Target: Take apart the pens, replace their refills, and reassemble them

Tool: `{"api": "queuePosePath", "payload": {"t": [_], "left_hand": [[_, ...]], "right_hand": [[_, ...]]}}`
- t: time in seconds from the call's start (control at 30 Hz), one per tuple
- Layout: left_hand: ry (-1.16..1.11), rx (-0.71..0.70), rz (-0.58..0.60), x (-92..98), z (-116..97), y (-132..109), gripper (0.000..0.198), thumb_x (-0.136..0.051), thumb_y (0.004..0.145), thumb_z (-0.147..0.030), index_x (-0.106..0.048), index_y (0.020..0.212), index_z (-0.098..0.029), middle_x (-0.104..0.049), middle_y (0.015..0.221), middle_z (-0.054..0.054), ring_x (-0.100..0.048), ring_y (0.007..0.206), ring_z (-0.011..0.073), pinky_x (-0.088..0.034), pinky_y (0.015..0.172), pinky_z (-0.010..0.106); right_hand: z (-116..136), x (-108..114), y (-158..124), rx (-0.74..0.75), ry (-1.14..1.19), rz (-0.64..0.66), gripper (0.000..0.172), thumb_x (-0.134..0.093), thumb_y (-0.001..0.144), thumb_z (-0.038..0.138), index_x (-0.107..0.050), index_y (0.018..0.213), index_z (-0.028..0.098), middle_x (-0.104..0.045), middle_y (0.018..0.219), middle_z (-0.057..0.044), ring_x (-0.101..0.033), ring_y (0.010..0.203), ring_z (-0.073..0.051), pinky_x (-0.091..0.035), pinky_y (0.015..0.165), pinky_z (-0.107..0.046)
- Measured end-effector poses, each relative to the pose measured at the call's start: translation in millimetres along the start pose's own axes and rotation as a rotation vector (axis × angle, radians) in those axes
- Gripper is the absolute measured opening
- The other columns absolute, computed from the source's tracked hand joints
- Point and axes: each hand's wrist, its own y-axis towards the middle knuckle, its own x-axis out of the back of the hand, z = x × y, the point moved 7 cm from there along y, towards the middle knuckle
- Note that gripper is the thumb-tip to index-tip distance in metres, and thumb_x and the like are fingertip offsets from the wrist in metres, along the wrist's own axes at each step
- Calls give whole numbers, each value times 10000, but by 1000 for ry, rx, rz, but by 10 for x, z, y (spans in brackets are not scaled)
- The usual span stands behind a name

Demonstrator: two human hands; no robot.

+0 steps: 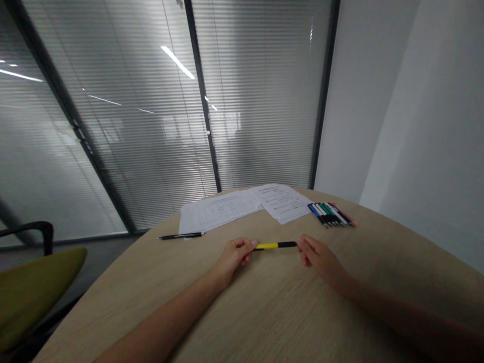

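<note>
While both hands meet above the table's middle, I read from the head feed: one yellow-and-black pen [269,246], held between them. Long axis: crosswise to the wearer, close to level in view, right end a trace higher. Yellow part of the barrel points to the left hand [237,254]; black part points to the right hand [315,254]. Which end writes, I cannot tell; fingers cover both ends. Thin dark strip under the yellow part, beside the left fingers: clip or shadow, unresolved.

Left hand: grasping the yellow end, thumb along the top. Right hand: thumb and forefinger pinched at the black end, other fingers curled. Contact between barrel and tabletop: cannot tell.

Surface: pale wood-grain table [242,312], far edge curved. Beyond the left hand, a black pen [180,236] lies along the near edge of the left-hand printed papers [219,209]. A further printed sheet [282,200] adjoins these on the right; I cannot read its text. Just right of that sheet, a row of pens [330,215], side by side and slanted, with blue, white, green, black and pink showing.

Room: glass partition with horizontal blinds [264,101] ahead, dark frames, light streaks on the glass; plain pale wall [378,101] at right; olive-yellow chair [38,277] with black armrest at left, over grey floor [113,247].
</note>
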Motion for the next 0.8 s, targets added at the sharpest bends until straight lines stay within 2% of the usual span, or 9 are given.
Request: {"api": "queuePosePath", "payload": {"t": [0.1,0.2,0.37,0.53,0.63,0.8], "left_hand": [[-9,-35,-50,15,-16,-4,330,-624,591,-473,-528,610,-158,-418,434,-77,-341,387,61,-239,407,182],[-4,-108,-68,-13,-59,-27,266,-620,615,-401,-573,715,-159,-456,482,-65,-387,427,76,-274,433,187],[174,-324,-39,-79,-154,-83,108,-628,625,-249,-624,711,-184,-555,619,-18,-461,553,117,-346,525,208],[357,-454,-24,-122,-206,-157,97,-626,650,-222,-649,742,-206,-584,666,1,-479,580,129,-350,538,212],[335,-392,-31,-114,-173,-141,93,-627,648,-240,-640,726,-190,-571,606,-7,-481,543,125,-354,517,213],[139,-160,16,-129,-36,-72,149,-615,640,-306,-586,683,-166,-522,469,-50,-458,400,92,-338,422,197]], "right_hand": [[-83,-100,19,-121,186,83,413,-311,762,561,-395,564,208,-386,421,62,-386,386,-96,-325,422,-233],[-122,-134,28,-201,316,111,438,-328,735,592,-375,532,207,-329,388,82,-347,345,-79,-299,389,-222],[-111,-53,39,-202,327,65,465,-335,749,577,-318,463,210,-264,355,93,-296,307,-62,-251,368,-215],[-91,-22,55,-185,318,77,482,-347,746,573,-273,433,214,-237,349,91,-245,299,-55,-208,361,-223],[-90,-44,58,-193,342,119,470,-366,730,574,-287,441,212,-239,360,93,-235,302,-53,-188,361,-222],[-85,-51,56,-183,318,110,464,-363,732,573,-292,449,212,-244,369,92,-225,307,-53,-198,365,-224]]}}
